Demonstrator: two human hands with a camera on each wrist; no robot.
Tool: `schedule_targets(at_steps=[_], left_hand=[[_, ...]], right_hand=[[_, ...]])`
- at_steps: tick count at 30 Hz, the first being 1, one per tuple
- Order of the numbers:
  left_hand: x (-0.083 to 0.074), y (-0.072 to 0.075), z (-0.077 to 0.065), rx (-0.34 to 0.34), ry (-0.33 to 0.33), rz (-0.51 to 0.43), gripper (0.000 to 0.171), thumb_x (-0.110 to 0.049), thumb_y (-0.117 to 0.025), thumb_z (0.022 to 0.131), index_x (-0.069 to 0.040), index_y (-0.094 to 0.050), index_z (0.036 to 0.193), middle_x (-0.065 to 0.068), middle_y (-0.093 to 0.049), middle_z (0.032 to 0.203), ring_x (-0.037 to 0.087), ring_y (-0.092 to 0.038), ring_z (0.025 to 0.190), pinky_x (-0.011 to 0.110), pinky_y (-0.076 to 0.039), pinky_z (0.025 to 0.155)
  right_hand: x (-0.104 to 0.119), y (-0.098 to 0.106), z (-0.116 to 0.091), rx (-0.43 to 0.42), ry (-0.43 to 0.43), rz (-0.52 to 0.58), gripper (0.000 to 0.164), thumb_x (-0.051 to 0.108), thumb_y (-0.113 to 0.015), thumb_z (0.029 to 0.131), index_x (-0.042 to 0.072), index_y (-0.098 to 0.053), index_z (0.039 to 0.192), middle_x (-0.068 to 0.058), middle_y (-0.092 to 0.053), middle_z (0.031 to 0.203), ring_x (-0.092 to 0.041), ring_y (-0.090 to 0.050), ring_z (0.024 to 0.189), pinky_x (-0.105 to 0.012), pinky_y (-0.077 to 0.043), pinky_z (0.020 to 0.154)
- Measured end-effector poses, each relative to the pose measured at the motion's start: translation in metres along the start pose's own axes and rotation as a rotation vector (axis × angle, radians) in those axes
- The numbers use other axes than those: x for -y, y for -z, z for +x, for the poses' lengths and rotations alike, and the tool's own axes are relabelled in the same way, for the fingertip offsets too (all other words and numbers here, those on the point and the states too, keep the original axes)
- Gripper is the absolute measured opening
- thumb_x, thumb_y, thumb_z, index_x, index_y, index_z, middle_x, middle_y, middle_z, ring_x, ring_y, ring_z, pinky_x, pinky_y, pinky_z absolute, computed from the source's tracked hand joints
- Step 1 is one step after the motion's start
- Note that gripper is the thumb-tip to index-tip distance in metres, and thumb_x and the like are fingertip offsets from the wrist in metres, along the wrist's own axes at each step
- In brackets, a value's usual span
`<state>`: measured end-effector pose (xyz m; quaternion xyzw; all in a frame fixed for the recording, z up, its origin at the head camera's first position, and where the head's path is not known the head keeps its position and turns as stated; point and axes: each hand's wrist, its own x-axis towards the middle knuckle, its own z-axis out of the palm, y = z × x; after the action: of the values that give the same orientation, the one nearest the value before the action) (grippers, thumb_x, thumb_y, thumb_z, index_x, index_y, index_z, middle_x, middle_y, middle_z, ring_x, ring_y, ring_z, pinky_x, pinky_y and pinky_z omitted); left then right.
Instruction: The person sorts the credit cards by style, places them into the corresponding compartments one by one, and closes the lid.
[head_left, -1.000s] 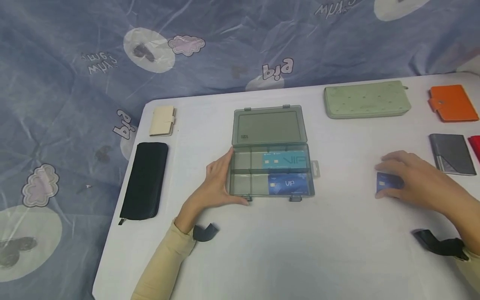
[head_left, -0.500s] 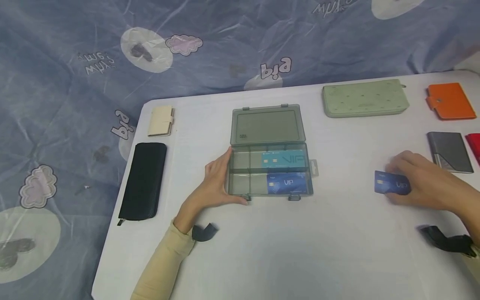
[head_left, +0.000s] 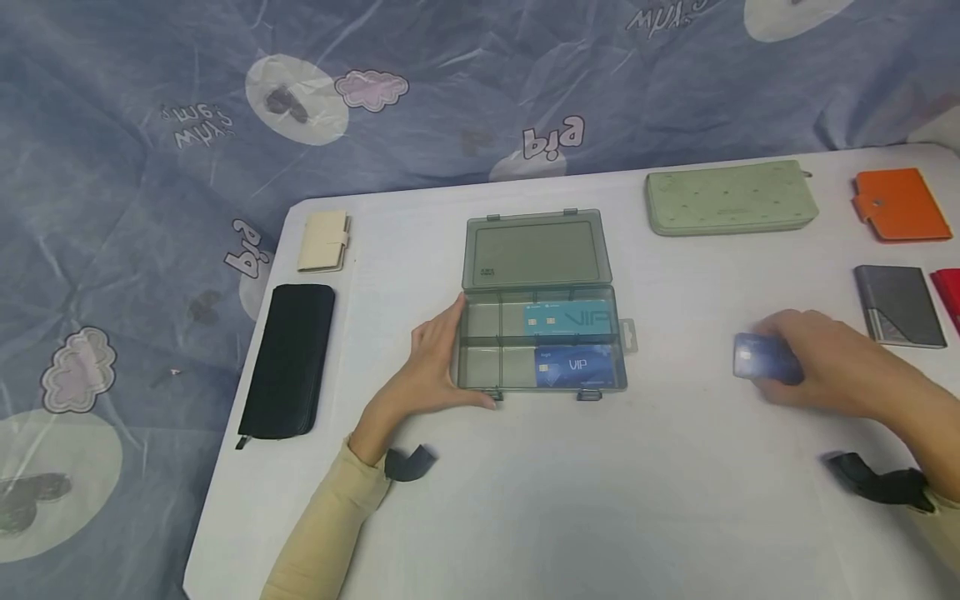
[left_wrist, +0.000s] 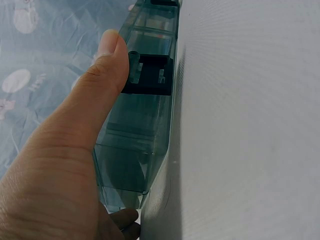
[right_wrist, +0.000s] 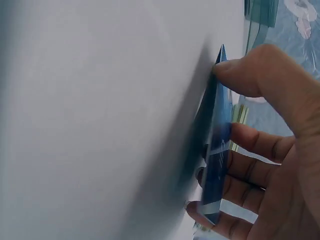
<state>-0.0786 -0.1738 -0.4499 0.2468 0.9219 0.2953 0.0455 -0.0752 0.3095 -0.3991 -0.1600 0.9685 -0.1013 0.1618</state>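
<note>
- Judged as a transfer step: pinching a blue card [head_left: 761,358] between thumb and fingers of the right hand [head_left: 832,360], over the white table [head_left: 600,500], outside the box [head_left: 480,367] and between its right side and the table's right edge.
- In the right wrist view, holding this card nearly edge-on, with a shadow just beside; seemingly lifted, though too blurred to be sure of a gap beneath.
- Gripping the box at its left end with the left hand [head_left: 420,371]: thumb along the near side against a latch [left_wrist: 150,75], fingers around the left side; apparently for steadying.
- Around the middle of the table, nearer the far edge: the box, open, with lid [head_left: 537,250] laid back.
- Inside, at the right end: a teal card [head_left: 567,318], perhaps more than one, in the far row; a second blue card [head_left: 579,367] in the near row.
- Towards the table's right edge, beyond the right hand: a grey case [head_left: 900,305]; near the far right corner, an orange wallet [head_left: 903,205].
- Next, probably calling for a leftward carry above the box wall, flattening and squaring up, then lowering beside or onto the lookalike.
</note>
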Motion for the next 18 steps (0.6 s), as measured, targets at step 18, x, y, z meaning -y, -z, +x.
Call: schedule_targets(at_steps=[18], left_hand=[[0.001,0.000,0.000,-0.013,-0.017,0.007,0.144,-0.081,-0.068,0.047,-0.012,0.006,0.150,0.002,-0.004,0.157,0.019,-0.015,0.140,0.045,-0.018,0.102]], right_hand=[[0.025,-0.003,0.015,-0.035,0.124,0.021,0.071,0.030,-0.081,0.069,0.008,-0.048,0.127,-0.016,-0.057,0.111,-0.030,-0.053,0.095,-0.053,-0.047,0.077]])
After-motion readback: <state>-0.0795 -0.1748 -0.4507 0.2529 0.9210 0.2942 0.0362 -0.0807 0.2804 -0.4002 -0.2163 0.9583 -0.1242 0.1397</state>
